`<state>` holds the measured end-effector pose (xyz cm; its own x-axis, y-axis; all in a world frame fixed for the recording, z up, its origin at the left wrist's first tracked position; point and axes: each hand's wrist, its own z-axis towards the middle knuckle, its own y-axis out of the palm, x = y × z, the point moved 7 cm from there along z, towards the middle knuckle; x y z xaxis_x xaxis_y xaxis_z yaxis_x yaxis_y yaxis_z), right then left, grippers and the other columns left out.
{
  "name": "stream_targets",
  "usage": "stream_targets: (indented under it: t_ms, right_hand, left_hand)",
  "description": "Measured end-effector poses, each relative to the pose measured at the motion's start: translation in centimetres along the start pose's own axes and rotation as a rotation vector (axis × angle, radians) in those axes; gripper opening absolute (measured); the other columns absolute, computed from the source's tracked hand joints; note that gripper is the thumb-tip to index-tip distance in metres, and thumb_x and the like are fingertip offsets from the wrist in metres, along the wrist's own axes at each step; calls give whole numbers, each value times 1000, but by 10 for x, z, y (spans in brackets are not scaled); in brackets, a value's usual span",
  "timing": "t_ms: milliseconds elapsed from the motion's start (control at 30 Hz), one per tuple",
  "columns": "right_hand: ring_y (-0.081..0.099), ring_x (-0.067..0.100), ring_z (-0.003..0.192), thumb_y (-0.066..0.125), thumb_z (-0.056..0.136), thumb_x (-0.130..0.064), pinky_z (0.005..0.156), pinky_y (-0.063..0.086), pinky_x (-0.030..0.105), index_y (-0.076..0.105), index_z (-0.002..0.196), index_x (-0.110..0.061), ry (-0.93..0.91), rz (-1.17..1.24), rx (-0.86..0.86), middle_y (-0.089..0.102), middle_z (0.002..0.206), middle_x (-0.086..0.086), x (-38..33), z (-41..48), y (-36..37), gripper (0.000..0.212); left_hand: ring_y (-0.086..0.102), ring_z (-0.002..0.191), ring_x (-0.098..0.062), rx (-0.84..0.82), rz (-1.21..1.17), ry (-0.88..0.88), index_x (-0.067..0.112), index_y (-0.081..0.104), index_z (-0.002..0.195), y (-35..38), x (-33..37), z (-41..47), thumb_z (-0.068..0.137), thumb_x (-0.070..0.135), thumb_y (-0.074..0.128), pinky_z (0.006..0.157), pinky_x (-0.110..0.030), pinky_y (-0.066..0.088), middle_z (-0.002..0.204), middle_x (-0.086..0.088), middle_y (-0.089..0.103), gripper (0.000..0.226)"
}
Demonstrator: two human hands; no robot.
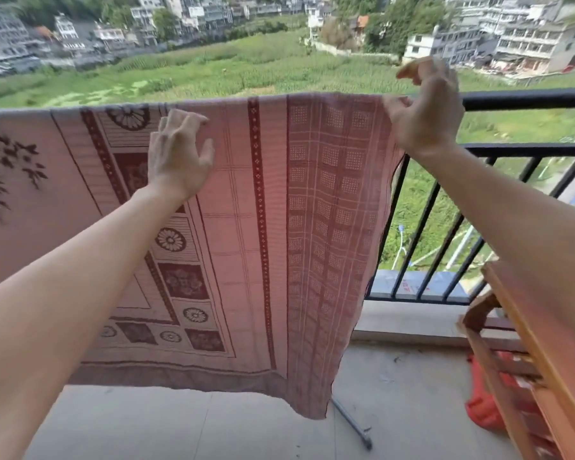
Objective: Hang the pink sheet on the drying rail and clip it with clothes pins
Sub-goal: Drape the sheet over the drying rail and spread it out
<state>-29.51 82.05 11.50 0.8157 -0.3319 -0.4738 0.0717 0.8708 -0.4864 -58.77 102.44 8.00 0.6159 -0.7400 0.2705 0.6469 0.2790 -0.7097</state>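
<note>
Pink woven cloth fills the middle of the view: the pink sheet (246, 227) is draped over the black metal rail (528, 98) of a balcony and hangs down flat in front of it. Its lower hem ends above the pale concrete floor (213, 426). Darker maroon patterns cover the cloth: round flower medallions, diamond-dotted stripes, a leafy branch at the far left, and a grid of dotted squares along the right border. The right edge falls in soft folds.

The left hand (176, 154) rests on the face of the sheet below the rail, fingers spread and slightly bent. The right hand (425, 107) is at the sheet's top right corner on the rail, thumb against the cloth edge and fingers arched above; whether it pinches the cloth I cannot tell.

Slim black balusters (425, 227) stand beside the sheet. At the right edge leans a slatted frame of orange-brown wood (518, 327), with a crumpled red-orange bag (482, 410) under it. A thin grey metal rod (352, 423) lies on the floor below the sheet's corner.
</note>
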Motion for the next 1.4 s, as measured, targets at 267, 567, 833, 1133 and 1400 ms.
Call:
stream_targets:
  t_ms: [267, 567, 833, 1133, 1400]
  right_hand:
    - [62, 9, 84, 58, 89, -27, 75, 52, 28, 66, 104, -20, -536, 308, -464, 67, 98, -7, -191, -99, 125, 18]
    - [62, 24, 105, 57, 89, -30, 82, 48, 35, 63, 119, -22, -838, 189, -962, 65, 120, 2, -374, -233, 268, 31]
    - [63, 32, 95, 58, 82, -22, 72, 51, 34, 65, 103, -21, -977, 76, -1176, 68, 108, 6, -505, -343, 370, 22]
    - [64, 32, 97, 61, 82, -28, 77, 55, 37, 69, 103, -19, -1125, 17, -1301, 69, 104, 8, -611, -407, 458, 24]
    - [61, 31, 104, 59, 88, -29, 79, 50, 35, 64, 119, -24, -1222, 74, -1331, 67, 116, 5, -717, -418, 570, 32]
  left_hand:
    - [62, 87, -26, -269, 168, -411, 20, 66, 100, -20, -145, -99, 92, 28, 53, 79, -39, 53, 97, -4, 69, 17]
    - [63, 92, -32, -429, 335, -794, 30, 61, 81, -134, -322, -207, 83, 34, 55, 82, -41, 53, 99, -6, 70, 8]
    - [62, 104, -31, -446, 378, -1037, 14, 71, 98, -212, -440, -301, 90, 23, 59, 80, -32, 45, 109, -12, 69, 18]
    - [60, 109, -31, -472, 390, -1224, 16, 71, 102, -269, -529, -344, 90, 27, 60, 87, -34, 47, 110, -12, 69, 19]
    - [58, 107, -34, -496, 411, -1311, 22, 68, 102, -275, -652, -311, 91, 34, 57, 84, -36, 45, 115, -13, 63, 19]
